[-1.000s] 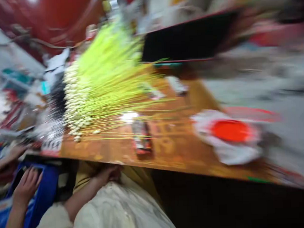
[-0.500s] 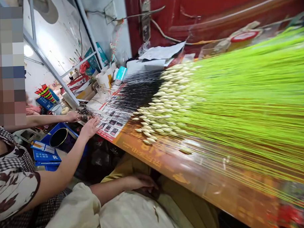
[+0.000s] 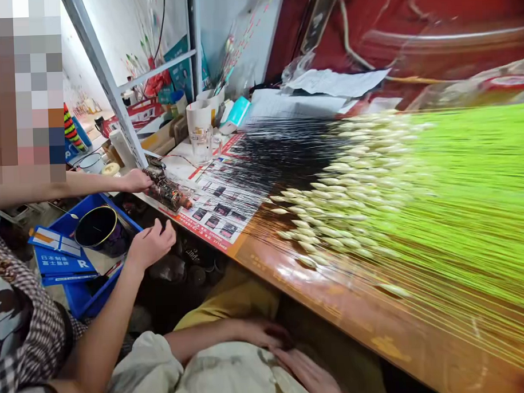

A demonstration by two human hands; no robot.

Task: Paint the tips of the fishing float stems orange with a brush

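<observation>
While hands [image 3: 260, 334] rest, a blue crate [image 3: 79, 300] holds a tin [image 3: 116, 240]

The left hand [image 3: 263, 333] and right hand [image 3: 309, 369] lie close together over the lap, beside the worktop [image 3: 365, 325]. The worktop carries pale bulbs [image 3: 344, 216], with black stems [image 3: 286, 155] at left and green rods [image 3: 481, 194] at right. A co-worker's far hand [image 3: 136, 181] touches a device [image 3: 169, 191]; the near hand [image 3: 155, 243] is raised beside a blue tub [image 3: 79, 303].
</observation>
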